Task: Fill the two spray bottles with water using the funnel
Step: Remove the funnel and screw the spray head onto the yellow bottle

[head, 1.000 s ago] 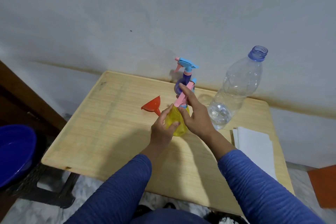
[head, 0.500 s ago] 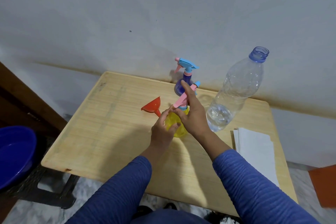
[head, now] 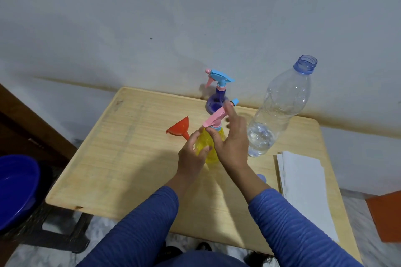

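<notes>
Blue sleeves [head: 138,227] come in from the bottom edge, both forearms over the near half of the wooden table [head: 121,158].

Left hand [head: 192,158] wraps the yellow spray bottle [head: 209,147] from the left, fingers and thumb curled round its body. Bottle stands upright on the table, about mid-table.

Right hand [head: 233,145] is on the bottle's pink spray head [head: 214,118]: thumb against the collar at the neck, fingers up along the right side of the head. Grasping it, but how tightly, can't tell. Head tilts up to the right, blue nozzle tip just past the fingertips. Can't tell whether the head is screwed on or loose.

Small blue cap [head: 261,178] on the table, partly hidden behind the right wrist. Stack of white paper [head: 303,184] along the right edge.

Red funnel [head: 180,129] lies on its side just left of the yellow bottle, spout toward the left hand, wide mouth facing away.

Clear water bottle [head: 280,104] stands to the right of the right hand, uncapped, water only in the bottom part.

Purple spray bottle [head: 216,103] stands behind the yellow one near the far table edge, blue-and-pink head on, nozzle pointing left.

Blue basin [head: 15,188] off the table, far left. Wall [head: 195,17] behind.
</notes>
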Available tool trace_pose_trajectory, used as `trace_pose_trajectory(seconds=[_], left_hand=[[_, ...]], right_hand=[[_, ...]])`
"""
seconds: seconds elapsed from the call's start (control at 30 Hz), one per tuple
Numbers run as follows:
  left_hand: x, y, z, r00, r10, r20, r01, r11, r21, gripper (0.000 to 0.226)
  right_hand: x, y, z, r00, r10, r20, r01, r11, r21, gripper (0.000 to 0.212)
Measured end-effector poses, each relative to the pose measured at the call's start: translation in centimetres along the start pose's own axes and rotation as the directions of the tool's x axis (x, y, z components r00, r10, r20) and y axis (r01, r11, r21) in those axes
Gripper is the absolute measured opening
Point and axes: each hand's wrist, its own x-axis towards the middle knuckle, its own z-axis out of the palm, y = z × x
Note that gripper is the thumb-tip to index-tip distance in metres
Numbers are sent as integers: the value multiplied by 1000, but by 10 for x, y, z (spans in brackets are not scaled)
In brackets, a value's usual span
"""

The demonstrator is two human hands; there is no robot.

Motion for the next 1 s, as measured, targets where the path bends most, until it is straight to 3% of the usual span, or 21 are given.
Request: trace_pose_trajectory(seconds=[0.1, 0.27, 0.47, 0.53, 0.6, 0.67, 0.8, 0.9, 1.0], left_hand=[[-1, 2, 1, 1000, -6, -2, 6, 1000, -23, 52], [-2, 3, 2, 1000, -20, -18, 19, 999, -32, 51], [-9, -13, -4, 1000, 24, -1, -25, 998, -53, 56], [-15, -33, -13, 999, 27, -47, -25, 999, 37, 55], [-17, -54, -29, 986, 33, -162, 6, 972, 234, 42], [-17, -69, -51, 958, 9, -287, 105, 919, 380, 39], [-13, -97, -96, 903, -18, -430, 283, 777, 563, 37], [-21, -109, -114, 845, -186, -502, 483, 669, 565, 48], [-29, -121, -116, 814, -248, -526, 551, 617, 562, 57]], right_hand=[[-2, 1, 5, 990, 29, -135, -43, 995, -96, 92], [9, -2, 12, 999, 17, 45, -17, 1000, -8, 93], [26, -1, 3, 990, -118, 80, 106, 985, 137, 75], [32, -5, -5, 993, -98, 66, 81, 972, 222, 66], [38, -10, -11, 992, -90, 90, 57, 947, 315, 53], [42, -17, -14, 975, -82, 206, -10, 910, 414, 42], [42, -24, -2, 843, 64, 534, -351, 817, 457, 29], [34, -24, 13, 695, 134, 706, -568, 705, 425, 29], [23, -17, 28, 562, 165, 811, -695, 626, 354, 34]])
